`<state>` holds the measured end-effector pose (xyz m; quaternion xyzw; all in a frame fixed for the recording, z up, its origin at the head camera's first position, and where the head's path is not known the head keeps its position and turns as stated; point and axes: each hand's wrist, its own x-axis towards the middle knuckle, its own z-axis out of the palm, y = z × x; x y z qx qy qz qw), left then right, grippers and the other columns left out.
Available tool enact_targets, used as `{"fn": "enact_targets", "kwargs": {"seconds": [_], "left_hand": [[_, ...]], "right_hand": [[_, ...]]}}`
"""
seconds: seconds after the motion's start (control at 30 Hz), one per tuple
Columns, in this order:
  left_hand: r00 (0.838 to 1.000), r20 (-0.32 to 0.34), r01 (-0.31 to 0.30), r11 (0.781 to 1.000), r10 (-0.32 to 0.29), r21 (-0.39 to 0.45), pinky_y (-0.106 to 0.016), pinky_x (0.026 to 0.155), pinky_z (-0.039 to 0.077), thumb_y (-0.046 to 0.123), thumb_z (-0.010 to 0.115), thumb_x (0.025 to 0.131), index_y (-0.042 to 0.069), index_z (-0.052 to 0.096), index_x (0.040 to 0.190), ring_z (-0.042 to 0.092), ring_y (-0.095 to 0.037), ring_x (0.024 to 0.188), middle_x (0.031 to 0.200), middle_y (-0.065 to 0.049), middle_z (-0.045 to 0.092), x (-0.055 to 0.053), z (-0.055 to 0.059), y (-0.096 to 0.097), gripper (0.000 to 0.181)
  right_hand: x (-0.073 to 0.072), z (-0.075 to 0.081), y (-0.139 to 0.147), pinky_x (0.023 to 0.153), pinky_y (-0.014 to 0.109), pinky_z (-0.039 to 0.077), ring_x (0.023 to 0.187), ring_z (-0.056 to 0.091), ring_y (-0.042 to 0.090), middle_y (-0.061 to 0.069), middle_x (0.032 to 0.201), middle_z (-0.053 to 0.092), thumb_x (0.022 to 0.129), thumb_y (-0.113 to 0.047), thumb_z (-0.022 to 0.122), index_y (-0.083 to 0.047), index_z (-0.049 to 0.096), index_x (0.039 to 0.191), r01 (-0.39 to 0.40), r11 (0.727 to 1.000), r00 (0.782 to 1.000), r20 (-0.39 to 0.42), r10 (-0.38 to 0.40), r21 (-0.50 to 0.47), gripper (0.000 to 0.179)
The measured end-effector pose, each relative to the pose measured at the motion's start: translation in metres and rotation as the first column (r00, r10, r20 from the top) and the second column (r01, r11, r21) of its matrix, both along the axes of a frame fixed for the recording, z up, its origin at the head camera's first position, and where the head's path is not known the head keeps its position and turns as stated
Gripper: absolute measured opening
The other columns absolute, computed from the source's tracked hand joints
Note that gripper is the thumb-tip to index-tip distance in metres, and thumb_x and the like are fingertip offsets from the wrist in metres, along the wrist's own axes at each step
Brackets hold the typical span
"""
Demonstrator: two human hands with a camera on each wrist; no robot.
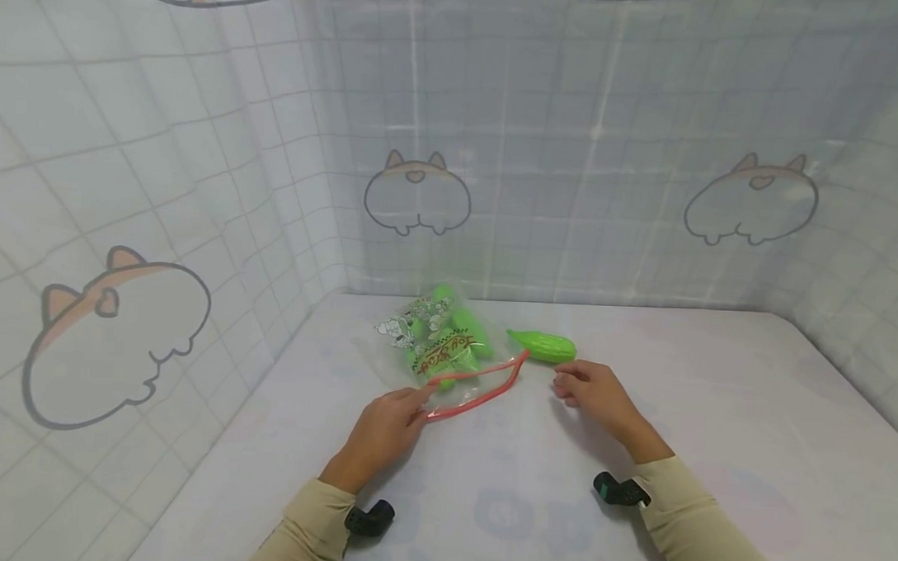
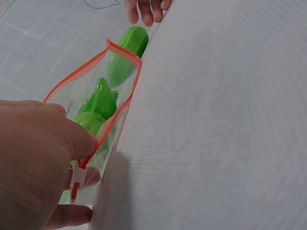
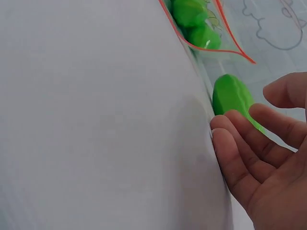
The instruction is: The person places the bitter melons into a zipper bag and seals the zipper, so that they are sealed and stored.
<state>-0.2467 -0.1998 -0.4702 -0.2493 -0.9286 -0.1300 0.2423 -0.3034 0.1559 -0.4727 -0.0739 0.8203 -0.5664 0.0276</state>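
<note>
A clear plastic zip bag [image 1: 476, 403] with a red-edged mouth lies on the table, its mouth spread apart. Several green toy vegetables [image 1: 471, 331] are inside it, one of them pepper-shaped in the left wrist view. My left hand [image 1: 388, 431] pinches the left end of the red edge, close to a white slider [image 2: 78, 175]. Outside the bag, just right of its mouth, lies a green bitter melon [image 1: 545, 346] with a ridged skin. Just in front of that melon is my right hand [image 1: 597, 395], its fingers loosely bent with nothing between them.
The table [image 1: 712, 389] has a pale cover. Behind it and at both sides hang white grid-patterned sheets [image 1: 525, 234] with cartoon animal prints. A dark wrist device [image 1: 620, 489] sits by each sleeve cuff.
</note>
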Motion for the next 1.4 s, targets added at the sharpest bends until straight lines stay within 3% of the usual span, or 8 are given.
{"fn": "enact_targets", "kwargs": {"seconds": [0.17, 0.3, 0.53, 1.03, 1.27, 1.4], "left_hand": [[1.000, 0.013, -0.017, 1.000, 0.017, -0.003, -0.032, 0.064, 0.051, 0.010, 0.075, 0.087, 0.014, 0.068, 0.132, 0.057, -0.010, 0.070, 0.092, 0.000, 0.072, 0.000, -0.001, 0.001, 0.046], [0.999, 0.034, -0.030, 0.999, 0.030, -0.011, -0.030, 0.062, 0.050, 0.011, 0.075, 0.088, 0.015, 0.067, 0.133, 0.052, -0.009, 0.066, 0.087, 0.002, 0.070, 0.001, 0.002, 0.001, 0.046], [0.998, 0.042, -0.038, 0.999, 0.039, -0.018, -0.029, 0.062, 0.049, 0.011, 0.075, 0.087, 0.016, 0.067, 0.133, 0.050, -0.008, 0.066, 0.085, 0.003, 0.069, 0.003, 0.004, 0.001, 0.047], [0.998, 0.044, -0.046, 0.999, 0.048, -0.028, -0.025, 0.059, 0.046, 0.013, 0.076, 0.088, 0.017, 0.065, 0.136, 0.046, -0.008, 0.063, 0.081, 0.006, 0.064, 0.003, 0.005, 0.003, 0.049], [0.998, 0.051, -0.040, 0.999, 0.041, -0.018, -0.028, 0.063, 0.050, 0.012, 0.074, 0.088, 0.016, 0.066, 0.134, 0.051, -0.007, 0.068, 0.088, 0.004, 0.069, 0.003, 0.005, 0.003, 0.047], [0.999, 0.023, -0.029, 1.000, 0.029, -0.013, -0.031, 0.063, 0.051, 0.010, 0.074, 0.087, 0.015, 0.066, 0.134, 0.054, -0.010, 0.068, 0.088, 0.002, 0.069, 0.004, 0.004, 0.002, 0.048]], "right_hand": [[-0.001, -0.002, 0.008, 0.080, 0.033, 0.056, 0.096, 0.068, 0.023, 0.017, 0.114, 0.069, 0.100, -0.016, 0.059, 0.004, 0.062, 0.128, 0.017, 1.000, 1.000, 0.001, -0.017, -0.009, 0.034], [-0.004, -0.001, 0.015, 0.080, 0.033, 0.056, 0.095, 0.068, 0.024, 0.018, 0.113, 0.069, 0.101, -0.017, 0.056, 0.004, 0.062, 0.128, 0.069, 0.998, 0.997, -0.018, -0.069, -0.001, 0.035], [-0.010, -0.002, 0.022, 0.083, 0.034, 0.056, 0.097, 0.068, 0.024, 0.018, 0.114, 0.068, 0.102, -0.023, 0.055, 0.002, 0.062, 0.129, 0.161, 0.987, 0.987, 0.017, -0.161, -0.025, 0.037], [-0.023, -0.002, 0.023, 0.094, 0.035, 0.051, 0.112, 0.063, 0.028, 0.021, 0.129, 0.060, 0.104, -0.025, 0.049, 0.002, 0.054, 0.137, 0.231, 0.965, 0.971, 0.094, -0.220, -0.122, 0.043], [-0.031, -0.003, 0.017, 0.097, 0.044, 0.045, 0.115, 0.061, 0.032, 0.021, 0.137, 0.056, 0.100, -0.032, 0.055, -0.002, 0.049, 0.143, 0.227, 0.971, 0.973, 0.059, -0.223, -0.071, 0.052], [-0.036, -0.006, 0.015, 0.099, 0.048, 0.044, 0.119, 0.058, 0.035, 0.022, 0.141, 0.051, 0.100, -0.035, 0.056, -0.004, 0.043, 0.148, 0.199, 0.978, 0.979, 0.044, -0.197, -0.055, 0.058]]}}
